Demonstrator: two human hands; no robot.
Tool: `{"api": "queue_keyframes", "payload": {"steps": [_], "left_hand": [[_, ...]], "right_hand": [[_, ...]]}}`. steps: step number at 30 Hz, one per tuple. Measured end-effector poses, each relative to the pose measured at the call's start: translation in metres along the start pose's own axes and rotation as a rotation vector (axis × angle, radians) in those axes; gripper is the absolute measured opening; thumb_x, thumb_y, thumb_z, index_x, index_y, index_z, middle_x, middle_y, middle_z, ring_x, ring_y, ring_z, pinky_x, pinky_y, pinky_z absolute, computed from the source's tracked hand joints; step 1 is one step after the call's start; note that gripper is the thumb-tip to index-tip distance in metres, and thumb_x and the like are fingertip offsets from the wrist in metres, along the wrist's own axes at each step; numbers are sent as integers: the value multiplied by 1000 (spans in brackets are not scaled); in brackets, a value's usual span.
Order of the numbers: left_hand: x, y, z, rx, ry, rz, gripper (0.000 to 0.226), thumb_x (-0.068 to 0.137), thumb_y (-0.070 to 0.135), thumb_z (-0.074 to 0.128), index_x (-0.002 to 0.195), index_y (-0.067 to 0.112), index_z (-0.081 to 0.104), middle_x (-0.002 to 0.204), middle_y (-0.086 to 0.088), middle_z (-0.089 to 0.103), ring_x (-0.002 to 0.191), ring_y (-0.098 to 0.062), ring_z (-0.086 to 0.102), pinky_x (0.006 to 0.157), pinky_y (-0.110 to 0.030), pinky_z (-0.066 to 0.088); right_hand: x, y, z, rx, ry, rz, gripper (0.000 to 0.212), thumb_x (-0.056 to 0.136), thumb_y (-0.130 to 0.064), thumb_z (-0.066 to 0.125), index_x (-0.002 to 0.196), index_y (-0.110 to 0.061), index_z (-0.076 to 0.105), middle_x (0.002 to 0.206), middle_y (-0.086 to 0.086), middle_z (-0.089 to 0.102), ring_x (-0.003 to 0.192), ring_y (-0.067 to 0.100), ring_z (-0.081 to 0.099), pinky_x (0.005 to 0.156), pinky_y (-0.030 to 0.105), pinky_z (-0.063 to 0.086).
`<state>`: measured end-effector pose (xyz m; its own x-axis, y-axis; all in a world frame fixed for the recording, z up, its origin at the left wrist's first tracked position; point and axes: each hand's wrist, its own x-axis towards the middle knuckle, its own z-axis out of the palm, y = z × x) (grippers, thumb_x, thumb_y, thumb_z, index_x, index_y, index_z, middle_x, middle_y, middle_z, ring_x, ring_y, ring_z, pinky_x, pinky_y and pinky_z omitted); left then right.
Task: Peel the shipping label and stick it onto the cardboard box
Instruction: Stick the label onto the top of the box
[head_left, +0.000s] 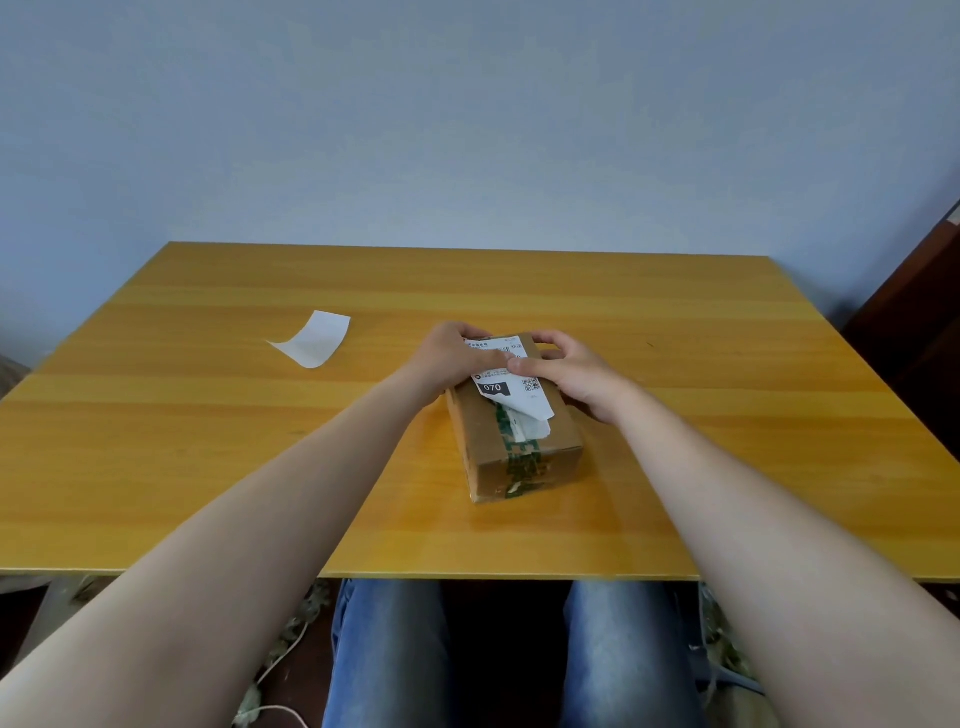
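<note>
**A:** Where is the box?

**B:** The box (519, 447) sits on the bench (208, 441), a little right of the middle, with one short end turned toward the person. Green tape (524, 462) runs along its top and down that near end.

**A:** And the label?

**B:** The label (511, 387) lies printed side up on the far part of the box top. It shows "070" in a black block and a small square code. Its far part is held down under both thumbs. Its near end is not flat: a corner curls up and stands off the cardboard, above the tape.

**A:** How are the hands placed?

**B:** The left hand (447, 358) reaches in from the left. Its fingers (470, 330) curl over the far left edge of the box, and its thumb lies across the label. The right hand (576, 379) reaches in from the right. Its thumb presses the middle of the label, close to the left thumb, and its fingers (550, 340) curl round the far right edge. Both hands are clamped on the box with the label pinned beneath.

**A:** Anything else?

**B:** A blank white sheet (315, 339) lies on the bench well to the left of the box, partly curled up. A pale wall (467, 130) stands behind the bench. Below the near edge are knees in blue jeans (389, 654), and a pale cord (280, 660) lies on the floor.
</note>
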<state>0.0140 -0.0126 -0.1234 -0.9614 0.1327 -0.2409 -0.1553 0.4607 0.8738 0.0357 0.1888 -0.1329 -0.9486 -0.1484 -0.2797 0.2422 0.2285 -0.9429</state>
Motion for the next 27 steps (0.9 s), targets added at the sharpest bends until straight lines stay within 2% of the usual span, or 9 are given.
{"api": "queue_keyframes", "payload": {"steps": [4,9,15,18,20,21,24,27], "left_hand": [[4,2,3,2,30,-36,48,84,42,86,122,18,67,100,-1,73,75,-11,65,55,-25,43],[8,4,5,-13,52,-56,44,83,42,86,115,16,71,102,-3,76,77,-14,67,58,-28,46],[9,12,8,7,68,-112,39,85,43,83,109,15,73,87,-1,72,65,-16,62,50,-25,40],[13,15,11,-12,84,-121,32,83,42,84,96,17,70,92,-6,76,73,-25,67,57,-32,49],[18,16,14,-38,106,-112,29,82,39,86,88,16,68,99,-11,78,82,-27,71,69,-41,56],[19,17,15,-52,112,-110,29,82,38,86,85,16,68,99,-12,78,83,-28,71,73,-42,58],[26,18,18,-80,118,-111,29,81,38,86,83,16,67,93,-11,77,82,-27,71,74,-39,56],[32,20,20,-81,128,-100,30,80,42,86,84,18,68,88,-6,76,83,-27,71,77,-41,59]], "right_hand": [[4,0,0,4,34,4,61,82,-32,89,135,-25,59,120,1,75,93,15,75,67,28,56],[7,-1,0,-1,81,24,50,81,-36,89,124,-24,64,108,0,78,83,12,75,66,29,55],[12,-2,-1,-10,118,43,49,80,-42,89,118,-20,67,98,-1,80,72,11,73,57,26,53],[16,-2,-3,-4,123,41,47,81,-42,88,115,-17,68,97,1,80,74,13,73,57,28,54],[18,-3,-3,5,132,38,45,82,-41,87,113,-15,68,95,0,79,73,14,72,56,29,55],[20,-4,-4,9,138,39,44,82,-41,87,112,-15,68,95,1,79,72,14,72,55,29,55],[24,-5,-6,17,158,41,40,85,-41,85,112,-15,69,95,1,78,72,14,71,54,28,54],[29,-7,-9,19,186,38,40,87,-41,83,113,-14,70,92,-1,77,70,15,68,57,28,53]]}}
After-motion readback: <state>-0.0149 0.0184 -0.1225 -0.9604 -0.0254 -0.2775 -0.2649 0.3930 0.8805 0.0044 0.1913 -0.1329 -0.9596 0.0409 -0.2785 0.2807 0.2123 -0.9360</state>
